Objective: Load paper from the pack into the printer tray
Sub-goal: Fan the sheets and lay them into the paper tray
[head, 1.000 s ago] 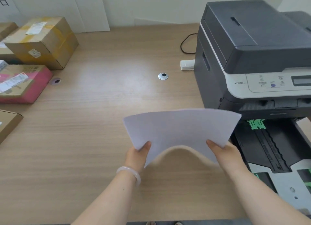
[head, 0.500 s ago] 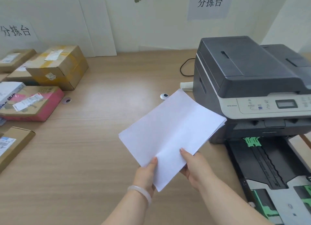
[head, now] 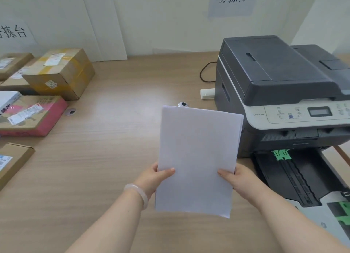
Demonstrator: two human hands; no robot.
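Both hands' grip on paper stack [head: 198, 158] (now upright, squared)

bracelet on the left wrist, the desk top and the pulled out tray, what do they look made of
Bracelet: pale, milky, slightly see-through ring, looks like jade or glass; cannot tell which.
Desk: light wood-grain surface with a soft sheen, probably laminate rather than solid wood.
Tray: matte black moulded plastic, with bright green plastic guides.
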